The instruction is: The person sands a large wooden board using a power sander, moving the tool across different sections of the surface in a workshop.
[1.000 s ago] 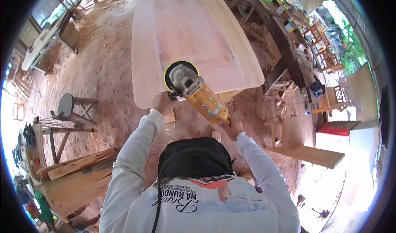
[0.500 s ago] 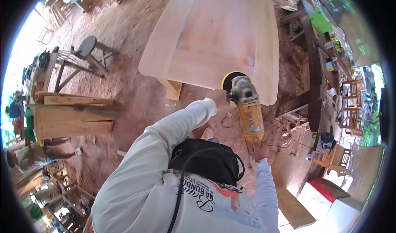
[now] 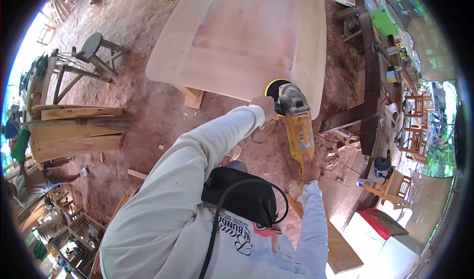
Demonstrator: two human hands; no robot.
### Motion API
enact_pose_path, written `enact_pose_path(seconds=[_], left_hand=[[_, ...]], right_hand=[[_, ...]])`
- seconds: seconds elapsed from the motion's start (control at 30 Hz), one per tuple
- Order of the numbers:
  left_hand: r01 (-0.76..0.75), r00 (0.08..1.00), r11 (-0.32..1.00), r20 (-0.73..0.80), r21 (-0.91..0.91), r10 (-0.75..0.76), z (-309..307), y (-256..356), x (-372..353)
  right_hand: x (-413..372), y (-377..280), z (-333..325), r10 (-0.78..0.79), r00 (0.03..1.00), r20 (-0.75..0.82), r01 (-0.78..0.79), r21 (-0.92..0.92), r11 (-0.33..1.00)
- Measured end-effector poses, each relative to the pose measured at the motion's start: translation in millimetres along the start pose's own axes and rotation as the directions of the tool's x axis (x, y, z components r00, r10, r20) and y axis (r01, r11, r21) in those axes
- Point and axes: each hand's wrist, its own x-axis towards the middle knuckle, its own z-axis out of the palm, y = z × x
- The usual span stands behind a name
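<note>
A yellow angle grinder (image 3: 299,133) with a round, yellow-rimmed black pad (image 3: 274,88) is in both my hands. My left hand (image 3: 265,107) is closed around the side handle by the grinder's head. Farther back, my right hand (image 3: 310,170) grips the rear of the body. The pad overlaps the near edge of a large, pale wooden tabletop (image 3: 222,76) with rounded corners, toward its right side. Reddish patches show in the middle of the wood. The pad's underside is hidden.
Wooden planks (image 3: 79,136) lie stacked at left, near a round stool (image 3: 92,47). A dark workbench (image 3: 370,81) with tools and cans runs along the right. Cables trail over the dirt floor below the grinder. Another person's leg (image 3: 64,176) shows at far left.
The surroundings have shifted left in view as the camera turned. The grinder's pad is slightly nearer the tabletop's right corner. Both hands keep their hold.
</note>
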Motion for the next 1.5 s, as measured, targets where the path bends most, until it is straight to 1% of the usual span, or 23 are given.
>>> enact_pose_path(seconds=[0.03, 0.13, 0.23, 0.3, 0.33, 0.4, 0.5, 0.57, 0.67, 0.7, 0.77, 0.8, 0.87, 0.9, 0.97, 1.03, 1.1, 1.17, 1.27, 1.37, 1.47, 1.5], left_hand=[[0.003, 1.000, 1.000, -0.007, 0.004, -0.003, 3.6, -1.6, 3.6], [0.004, 0.999, 1.000, -0.032, 0.014, -0.004, 15.7, -7.9, 18.0], [-0.001, 0.999, 1.000, -0.047, 0.020, 0.002, 21.1, -10.0, 25.7], [-0.007, 0.999, 1.000, -0.042, 0.013, 0.008, 22.3, -11.0, 28.5], [-0.007, 0.999, 1.000, -0.033, 0.022, 0.008, 23.5, -10.6, 33.0], [-0.002, 1.000, 0.999, -0.016, 0.041, 0.002, 20.3, -12.1, 37.2], [-0.011, 0.999, 1.000, 0.046, 0.026, 0.010, 10.9, -4.6, 34.3], [-0.048, 0.999, 0.998, 0.014, 0.044, 0.047, 8.7, -1.5, 30.0], [-0.044, 0.999, 0.997, -0.016, 0.063, 0.045, 19.9, -13.5, 25.8], [-0.034, 0.999, 0.997, -0.031, 0.070, 0.037, 19.0, -22.9, 25.3], [0.006, 1.000, 0.991, 0.013, 0.135, -0.008, 2.7, -30.8, 15.0], [0.024, 0.999, 0.986, 0.032, 0.163, -0.030, -5.2, -37.7, 10.7], [0.043, 0.999, 0.992, 0.021, 0.116, -0.046, -7.6, -57.2, 7.7], [0.049, 0.999, 0.995, 0.018, 0.091, -0.051, -8.1, -66.5, 4.7], [0.029, 0.999, 0.995, 0.023, 0.099, -0.031, -18.6, -79.2, -8.5], [0.029, 0.999, 0.994, 0.023, 0.106, -0.031, -34.0, -91.6, -22.2], [0.049, 0.998, 0.993, 0.023, 0.110, -0.052, -47.6, -104.5, -34.1], [0.067, 0.998, 0.992, 0.001, 0.106, -0.067, -49.5, -126.9, -38.2], [0.121, 0.993, 0.989, -0.010, 0.080, -0.120, -54.6, -157.4, -43.5], [0.147, 0.989, 0.985, 0.016, 0.086, -0.149, -69.9, -177.7, -52.8], [0.121, 0.992, 0.985, 0.031, 0.125, -0.126, -73.7, -201.9, -57.0], [0.107, 0.993, 0.984, 0.030, 0.141, -0.113, -78.5, -207.6, -60.5]], right_hand=[[-1.6, -9.9, -1.9, -0.021, 1.000, -0.009, 0.021, 0.033, 0.999], [-3.1, -36.2, -11.5, -0.031, 0.999, -0.012, 0.032, 0.049, 0.998], [2.4, -34.5, -16.1, 0.027, 0.998, 0.052, -0.031, 0.078, 0.996], [7.2, -23.6, -12.0, 0.011, 0.999, 0.040, -0.013, 0.059, 0.998], [10.9, -18.0, -6.8, -0.036, 0.999, -0.003, 0.037, 0.018, 0.999], [17.5, -10.5, 1.3, -0.072, 0.997, -0.022, 0.072, 0.003, 0.997], [10.7, -1.9, -1.7, -0.009, 0.999, 0.044, 0.007, 0.062, 0.998], [14.2, -4.0, -4.4, 0.019, 0.997, 0.076, -0.027, 0.102, 0.994], [14.1, 8.1, 5.6, 0.130, 0.974, 0.187, -0.121, -0.056, 0.991], [14.4, 0.0, 10.8, 0.141, 0.962, 0.236, -0.153, 0.033, 0.988], [3.9, -32.4, 14.3, 0.163, 0.929, 0.332, -0.236, 0.191, 0.953], [1.2, -33.0, 25.9, 0.140, 0.942, 0.304, -0.208, 0.204, 0.957], [-3.5, -18.7, 50.2, 0.096, 0.964, 0.248, -0.153, 0.223, 0.963], [-10.4, -32.4, 48.3, 0.104, 0.961, 0.256, -0.161, 0.214, 0.964], [-31.6, -91.9, 38.2, 0.120, 0.956, 0.269, -0.176, 0.196, 0.965], [-41.2, -105.3, 53.2, 0.082, 0.965, 0.250, -0.154, 0.284, 0.946], [-47.8, -113.0, 68.0, 0.064, 0.967, 0.246, -0.140, 0.307, 0.941], [-50.9, -116.9, 85.4, 0.060, 0.965, 0.257, -0.129, 0.263, 0.956], [-54.9, -116.5, 113.2, 0.146, 0.934, 0.325, -0.238, 0.265, 0.935], [-68.2, -155.8, 119.9, 0.159, 0.924, 0.346, -0.245, 0.221, 0.944], [-83.9, -190.4, 126.5, 0.091, 0.950, 0.299, -0.179, 0.284, 0.942], [-86.0, -195.3, 132.0, 0.093, 0.947, 0.306, -0.182, 0.276, 0.944]])
